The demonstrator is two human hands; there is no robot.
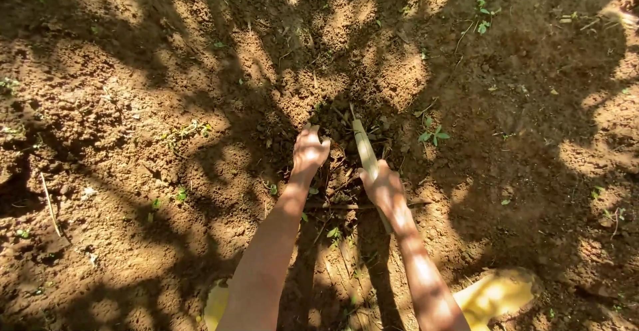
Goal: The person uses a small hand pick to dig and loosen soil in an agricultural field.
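The right hand (pixel 384 186) grips a wooden tool handle (pixel 365 148) dug into loose soil (pixel 133 105); the left hand (pixel 309 151) rests open just beside it, where a slipping stroke could strike its fingers.

The soil (pixel 133 105) looks dry, crumbly and rough, a matt reddish brown. The stick (pixel 365 150) in the right hand (pixel 383 186) is pale, smooth-looking wood. The yellow footwear (pixel 496 294) looks smooth and slightly glossy.
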